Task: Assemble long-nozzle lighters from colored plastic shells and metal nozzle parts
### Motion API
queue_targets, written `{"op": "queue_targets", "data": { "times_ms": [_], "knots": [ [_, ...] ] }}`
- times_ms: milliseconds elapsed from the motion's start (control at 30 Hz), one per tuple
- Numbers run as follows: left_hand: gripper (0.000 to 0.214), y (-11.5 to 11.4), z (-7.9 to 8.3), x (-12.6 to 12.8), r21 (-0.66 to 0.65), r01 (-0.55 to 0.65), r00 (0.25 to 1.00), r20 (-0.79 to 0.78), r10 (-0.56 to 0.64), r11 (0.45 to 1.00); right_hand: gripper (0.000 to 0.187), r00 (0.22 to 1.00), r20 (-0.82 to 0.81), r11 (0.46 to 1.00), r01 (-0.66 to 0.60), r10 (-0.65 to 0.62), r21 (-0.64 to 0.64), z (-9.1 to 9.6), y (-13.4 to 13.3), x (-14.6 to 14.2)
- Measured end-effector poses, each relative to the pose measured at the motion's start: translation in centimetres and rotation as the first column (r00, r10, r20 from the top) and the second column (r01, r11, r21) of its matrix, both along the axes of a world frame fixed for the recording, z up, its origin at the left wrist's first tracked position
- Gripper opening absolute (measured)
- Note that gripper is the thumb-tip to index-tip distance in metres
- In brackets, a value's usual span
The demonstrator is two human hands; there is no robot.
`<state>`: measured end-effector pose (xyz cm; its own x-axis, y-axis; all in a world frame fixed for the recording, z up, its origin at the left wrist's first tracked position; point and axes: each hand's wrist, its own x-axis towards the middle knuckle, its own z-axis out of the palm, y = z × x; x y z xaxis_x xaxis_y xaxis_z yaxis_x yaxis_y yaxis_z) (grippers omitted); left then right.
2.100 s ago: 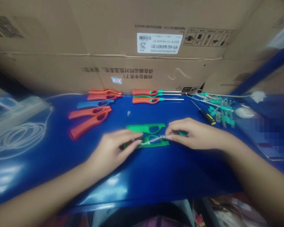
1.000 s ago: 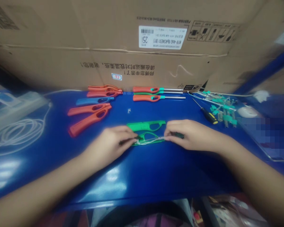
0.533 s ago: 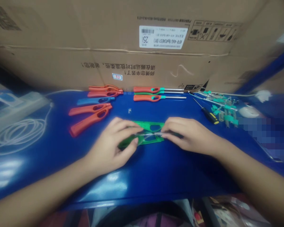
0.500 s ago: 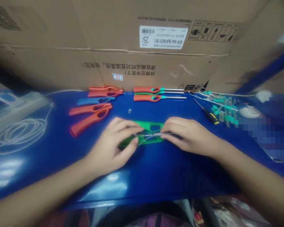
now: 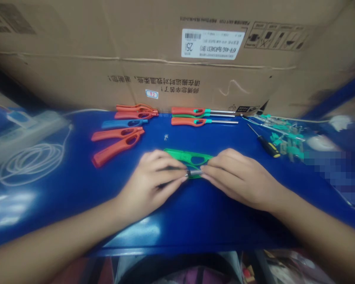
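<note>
Near the middle of the table, my left hand (image 5: 156,183) and my right hand (image 5: 241,177) come close together over green plastic lighter casing halves (image 5: 180,156). A short silver metal tube (image 5: 196,172) with a dark end spans the gap between my fingertips. My right fingers are closed round the tube. At its dark end my left thumb and fingers pinch a small part, mostly hidden by them. The casing lies on the table just behind and under the fingers, its oval trigger opening showing.
Orange casing pieces (image 5: 115,150) and a blue one (image 5: 122,124) lie at the back left. Assembled gas lighters (image 5: 191,122) lie by the cardboard wall (image 5: 154,35). Tiny metal pins (image 5: 166,137), a screwdriver (image 5: 268,146), teal-and-metal parts (image 5: 292,138) and a coiled white cable (image 5: 32,161) also lie around.
Both hands have drawn closer together. More of the metal tube with its dark end shows between them, where thin wire-like lines showed before. The view has shifted slightly.
</note>
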<state>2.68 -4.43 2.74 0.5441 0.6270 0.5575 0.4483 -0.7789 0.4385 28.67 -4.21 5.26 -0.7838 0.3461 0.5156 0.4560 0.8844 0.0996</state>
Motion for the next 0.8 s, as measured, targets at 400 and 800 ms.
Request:
{"op": "queue_targets", "data": {
  "times_ms": [400,800],
  "knots": [
    [0.008,-0.27,0.46,0.1,0.034,-0.013,1.0,-0.025,0.014,0.999,0.014,0.999,0.029,0.995,0.017,-0.02,0.094,0.15,-0.61,-0.36],
    [0.006,-0.51,0.4,0.36,-0.12,0.061,0.997,-0.045,-0.066,0.991,0.036,0.994,0.105,0.994,-0.035,0.024,0.104,0.5,-0.86,-0.77]
  ]
}}
